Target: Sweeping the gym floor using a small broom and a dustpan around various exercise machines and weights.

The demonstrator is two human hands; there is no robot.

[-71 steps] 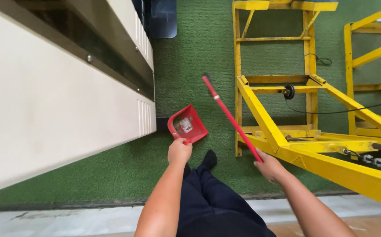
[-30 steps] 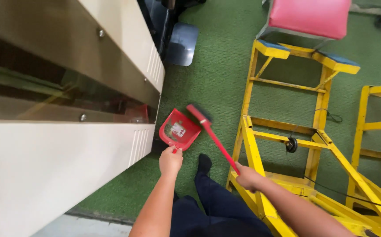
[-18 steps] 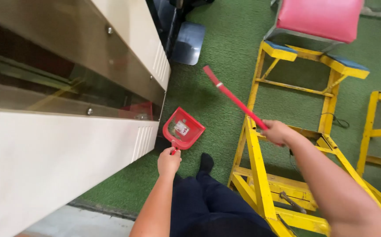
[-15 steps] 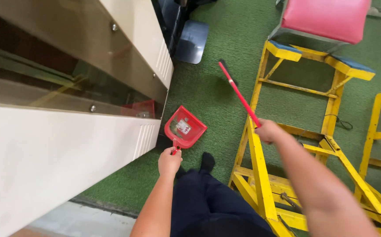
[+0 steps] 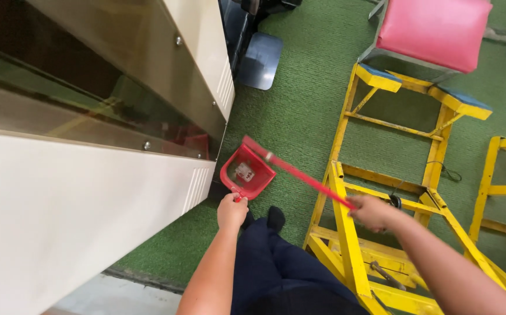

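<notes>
Nearest: left hand (image 5: 232, 211) closed around the handle of the red dustpan (image 5: 246, 172), which is held tilted on the green carpet (image 5: 299, 111) beside the cream cabinet (image 5: 90, 192); right hand (image 5: 371, 211) closed around the red broom handle (image 5: 308, 177). Half a second ago the broom head was swung out over the carpet; it has now been drawn back to the dustpan mouth, so a sweeping stroke into the pan is judged in hand. Farther off: yellow metal frame (image 5: 346, 233), pink-cushioned seat (image 5: 434, 29).
</notes>
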